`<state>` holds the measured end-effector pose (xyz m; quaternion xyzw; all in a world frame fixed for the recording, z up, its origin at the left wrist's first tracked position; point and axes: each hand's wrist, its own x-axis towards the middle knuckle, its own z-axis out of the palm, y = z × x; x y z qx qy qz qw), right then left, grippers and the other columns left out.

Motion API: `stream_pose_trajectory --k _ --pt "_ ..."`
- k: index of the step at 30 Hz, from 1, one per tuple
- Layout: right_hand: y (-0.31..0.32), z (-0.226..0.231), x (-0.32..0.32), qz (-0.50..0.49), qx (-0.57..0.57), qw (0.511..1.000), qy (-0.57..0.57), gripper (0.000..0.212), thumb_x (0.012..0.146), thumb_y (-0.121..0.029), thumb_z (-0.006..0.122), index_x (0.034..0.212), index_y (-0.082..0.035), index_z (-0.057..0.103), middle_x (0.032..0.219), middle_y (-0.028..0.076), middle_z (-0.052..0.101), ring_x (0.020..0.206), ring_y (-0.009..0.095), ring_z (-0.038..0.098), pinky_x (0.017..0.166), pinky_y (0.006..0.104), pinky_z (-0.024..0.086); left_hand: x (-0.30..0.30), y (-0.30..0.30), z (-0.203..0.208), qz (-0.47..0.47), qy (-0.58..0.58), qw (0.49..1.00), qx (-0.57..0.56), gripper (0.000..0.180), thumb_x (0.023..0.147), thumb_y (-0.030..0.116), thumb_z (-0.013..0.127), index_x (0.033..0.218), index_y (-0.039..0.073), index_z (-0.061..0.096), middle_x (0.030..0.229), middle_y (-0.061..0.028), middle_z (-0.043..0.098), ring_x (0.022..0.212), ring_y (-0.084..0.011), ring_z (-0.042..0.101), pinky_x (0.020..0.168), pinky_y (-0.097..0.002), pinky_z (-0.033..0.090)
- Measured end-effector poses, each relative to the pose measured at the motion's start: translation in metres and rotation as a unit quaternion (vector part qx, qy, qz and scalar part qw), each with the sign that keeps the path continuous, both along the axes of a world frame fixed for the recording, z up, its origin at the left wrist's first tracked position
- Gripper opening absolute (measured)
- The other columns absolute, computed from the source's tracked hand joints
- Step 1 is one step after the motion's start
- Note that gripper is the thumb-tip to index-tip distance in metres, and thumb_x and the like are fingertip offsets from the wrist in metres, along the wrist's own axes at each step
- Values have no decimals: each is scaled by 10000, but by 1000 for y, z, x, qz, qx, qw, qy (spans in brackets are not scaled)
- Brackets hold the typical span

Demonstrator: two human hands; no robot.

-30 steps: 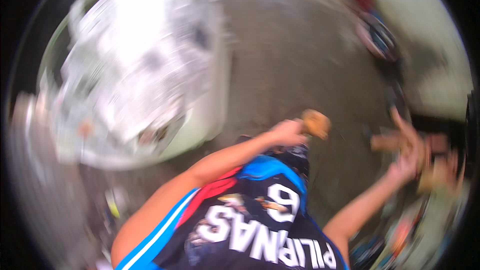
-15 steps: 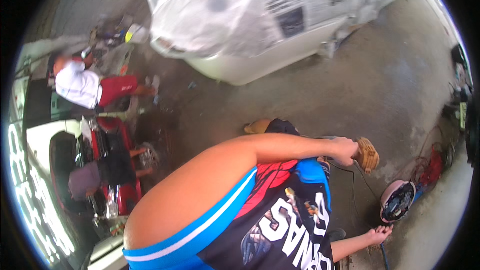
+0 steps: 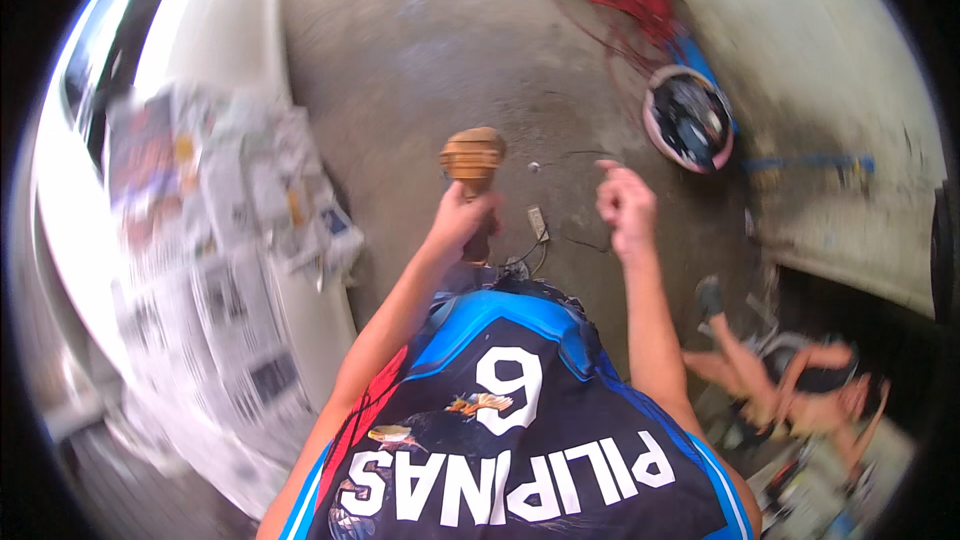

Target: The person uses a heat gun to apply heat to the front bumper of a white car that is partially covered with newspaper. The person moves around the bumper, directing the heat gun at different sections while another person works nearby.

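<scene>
Clock laid over the view, twelve at top. Near: wearer's black-and-blue jersey [image 3: 400, 430] fills six o'clock. Left hand [image 3: 466, 215] just above centre, fingers wrapped closely around the lower end of a tan ribbed tool [image 3: 473, 154]; tool's broad head points to twelve, above the floor. Right hand [image 3: 627, 208] between two and three, fingers partly curled, index reaching ahead; cannot tell how wide the gap to the thumb. Thin dark cord [image 3: 583, 152] beside its fingertips, contact unclear.

Lower down, pale power strip [image 3: 538, 224] with cords on the concrete floor [image 3: 410, 60], between the hands, in the way underfoot. Newspaper-covered vehicle [image 3: 235, 290] blocks eight to ten. Another person [image 3: 765, 395] at four, blurred. Farther: pink-rimmed tub [image 3: 650, 125] at two, near the wall [image 3: 840, 60]; red tangled hose [image 3: 645, 8] at one.
</scene>
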<state>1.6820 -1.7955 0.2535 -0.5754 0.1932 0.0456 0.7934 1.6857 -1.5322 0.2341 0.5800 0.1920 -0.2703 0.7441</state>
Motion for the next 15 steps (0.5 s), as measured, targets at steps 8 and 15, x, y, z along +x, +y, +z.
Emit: stream_pose_trajectory --k 8,15 --pt "72 -105 46 122 -26 981 -145 376 948 -216 601 1273 -28 577 981 123 694 822 129 661 721 283 528 221 -28 -24 -131 199 958 -159 170 921 173 577 918 8 535 795 -58 532 640 -129 523 543 -272 422" --pt "32 -463 -26 -521 202 677 479 446 849 -416 698 1046 -34 579 894 88 612 756 185 632 670 369 578 354 59 -20 -214 94 955 -185 335 963 124 478 1271 15 410 729 9 372 478 -48 389 412 -208 347"
